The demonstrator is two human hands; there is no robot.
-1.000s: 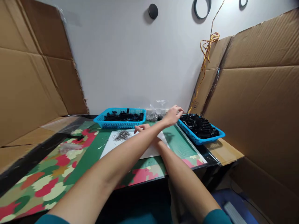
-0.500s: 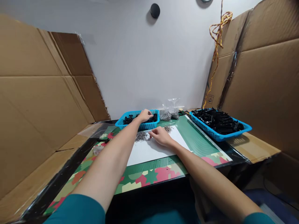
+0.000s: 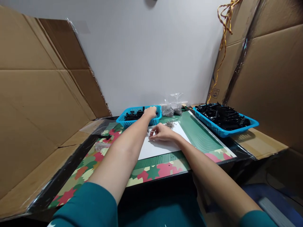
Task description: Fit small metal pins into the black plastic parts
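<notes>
My left hand [image 3: 150, 112] reaches over the right part of the left blue basket [image 3: 137, 122], which holds black plastic parts [image 3: 132, 116]. Its fingers curl downward, and whatever lies in them is hidden. Lower down, my right hand [image 3: 162, 132] rests on a white sheet [image 3: 161, 149], thumb and fingers drawn together. A thin, shiny piece [image 3: 153, 131] shows at its fingertips, too small to identify. Small metal pieces [image 3: 148, 133] lie beside those fingertips, partly covered by my left forearm. Another heap of small metal pieces [image 3: 169, 125] sits behind my right hand.
At the right, another blue basket [image 3: 223, 133] is heaped with black parts. Clear bags of small metal pieces [image 3: 172, 111] stand against the wall. A plastic bag [image 3: 102, 146] and a black part [image 3: 105, 137] lie at the left. Cardboard walls [image 3: 42, 82] flank the table.
The view has tilted down slightly. My left hand has shifted right within the basket and its fingers have curled down. My right hand stays by the metal pieces, where a thin shiny piece now shows.
</notes>
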